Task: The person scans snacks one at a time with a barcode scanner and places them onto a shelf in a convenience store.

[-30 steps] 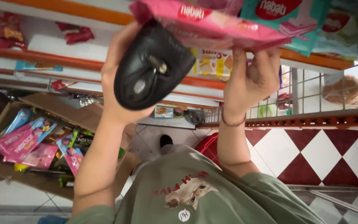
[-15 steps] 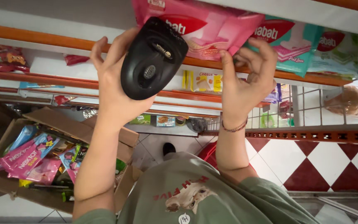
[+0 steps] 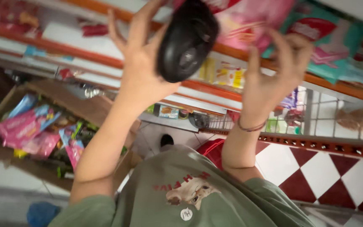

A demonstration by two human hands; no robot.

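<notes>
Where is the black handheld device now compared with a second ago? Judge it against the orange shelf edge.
Yes. The black handheld device in the left hand has risen from below the orange shelf edge to across it, nearer the pink pack.

Handheld scanner (image 3: 188,40) in the left hand (image 3: 141,73), raised before the shelf (image 3: 85,56). Right hand (image 3: 269,80) beside it, touching a wipes packet (image 3: 248,23) on that shelf. Cardboard box (image 3: 43,94) of packets below, left of both arms.
</notes>
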